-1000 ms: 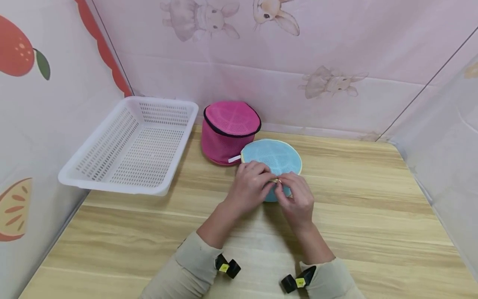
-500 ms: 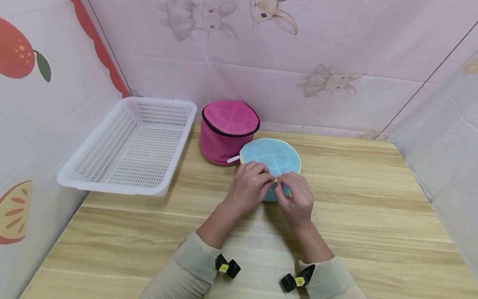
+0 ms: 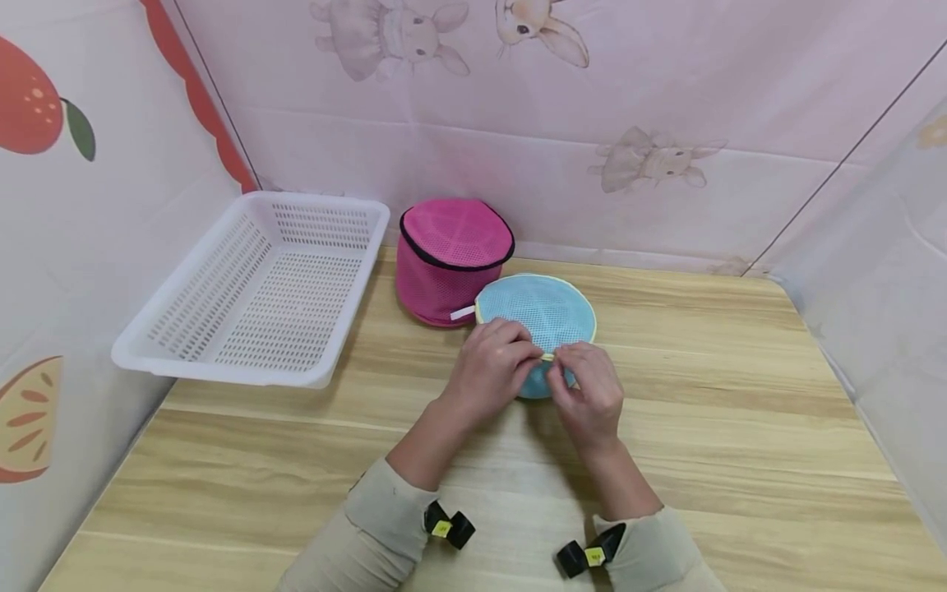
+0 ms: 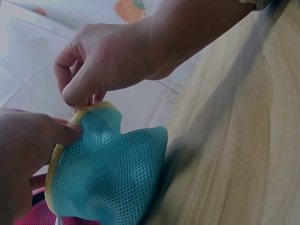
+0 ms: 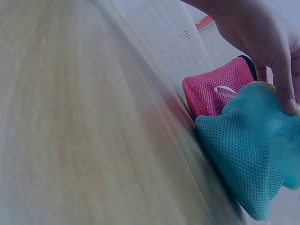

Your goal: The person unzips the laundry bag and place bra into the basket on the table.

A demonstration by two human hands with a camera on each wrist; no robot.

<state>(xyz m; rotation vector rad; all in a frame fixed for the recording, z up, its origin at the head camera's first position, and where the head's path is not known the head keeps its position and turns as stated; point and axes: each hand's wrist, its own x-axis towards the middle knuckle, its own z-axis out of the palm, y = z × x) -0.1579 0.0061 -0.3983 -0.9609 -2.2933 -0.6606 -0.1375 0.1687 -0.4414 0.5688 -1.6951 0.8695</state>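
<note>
Pinching the yellow trim of the round blue mesh laundry bag, the two hands work close together at its near edge. The left hand holds this edge with its thumb over the trim. The right hand has thumb and fingers brought narrowly together at the same edge, just beside the left fingertips; what exactly lies between them is too small to tell. The blue bag is on the wood-grain table, in front of the pink mesh bag and a little to its right; I cannot tell whether the bags touch. A white tag sticks out near the blue bag's left side. Farther left is a white perforated plastic basket.
</note>
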